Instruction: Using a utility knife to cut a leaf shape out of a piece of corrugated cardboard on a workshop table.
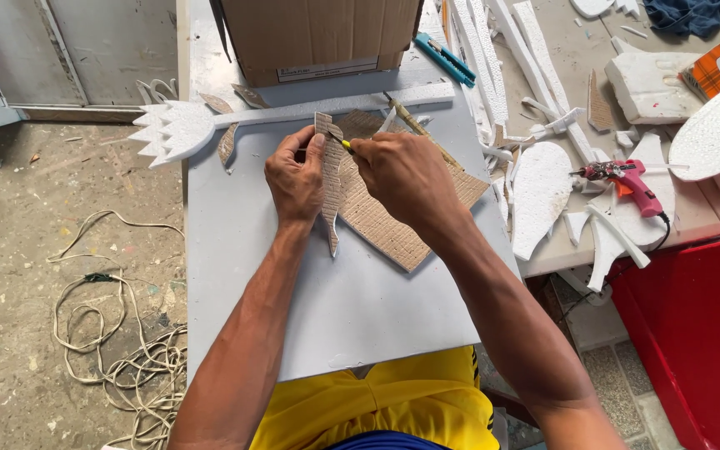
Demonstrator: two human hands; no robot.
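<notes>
Left hand (295, 177) pinches a cardboard strip (330, 179), right hand (406, 175) grips a yellow cutter (343, 144) at its edge

1. Board (327, 308) lies across my lap, table (560, 250) just right of it.
2. On the board: cardboard sheet (385, 221) under my right hand (406, 175); cardboard strip (331, 183) in my left hand (295, 177), left of the sheet.
3. Foam trident (210, 123) lies behind both hands, box (318, 37) behind that.
4. Glue gun (627, 179) sits on the table, among foam offcuts (539, 196).
5. Cord (118, 350) is on the floor, left of the board.
</notes>
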